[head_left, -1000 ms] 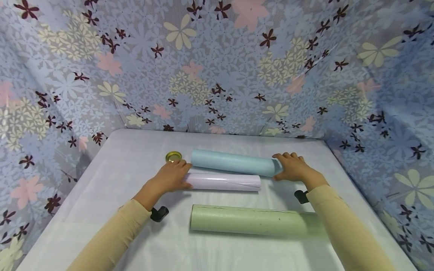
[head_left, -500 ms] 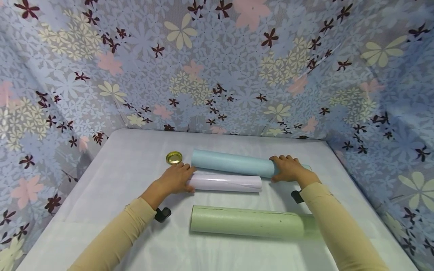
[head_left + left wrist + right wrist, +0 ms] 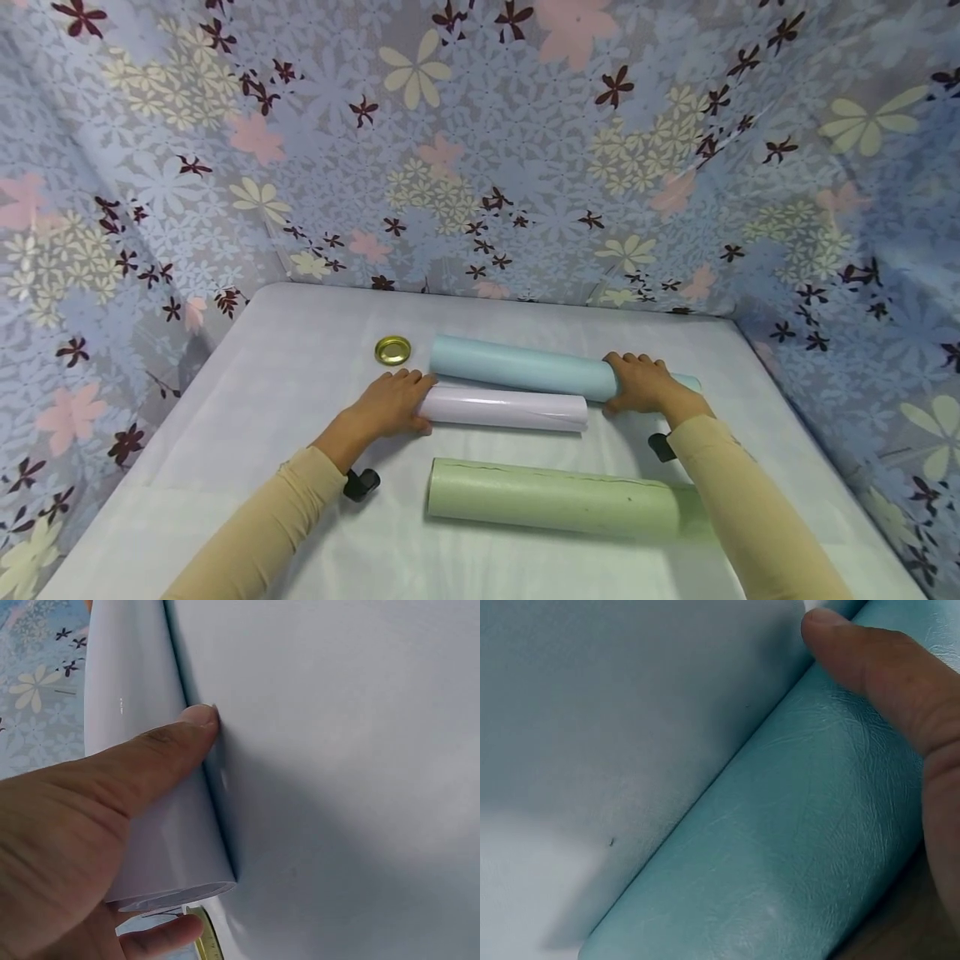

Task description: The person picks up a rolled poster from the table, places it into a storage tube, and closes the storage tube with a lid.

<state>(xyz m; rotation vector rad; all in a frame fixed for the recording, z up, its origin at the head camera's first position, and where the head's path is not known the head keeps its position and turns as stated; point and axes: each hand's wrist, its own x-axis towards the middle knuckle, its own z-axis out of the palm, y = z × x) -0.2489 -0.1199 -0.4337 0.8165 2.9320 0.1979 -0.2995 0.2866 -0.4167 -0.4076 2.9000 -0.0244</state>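
Three paper rolls lie side by side on the white table (image 3: 247,400). My left hand (image 3: 408,402) grips the left end of the pale lilac roll (image 3: 502,410). In the left wrist view the thumb (image 3: 154,757) lies along the lilac roll (image 3: 150,832) and a finger (image 3: 161,939) curls under its end. My right hand (image 3: 621,385) wraps over the light blue roll (image 3: 525,369) near its right end. The right wrist view shows the thumb (image 3: 870,667) pressed on the near side of the blue roll (image 3: 780,862).
A green roll (image 3: 555,498) lies nearest me, between my forearms. A gold lid (image 3: 393,350) sits just left of the blue roll, also seen as the gold lid (image 3: 204,939). Flowered cloth (image 3: 480,150) walls the table at the back and on both sides.
My right hand has slid a little left along the blue roll, and the roll's right end now shows beyond it. The left hand has stayed on the lilac roll.
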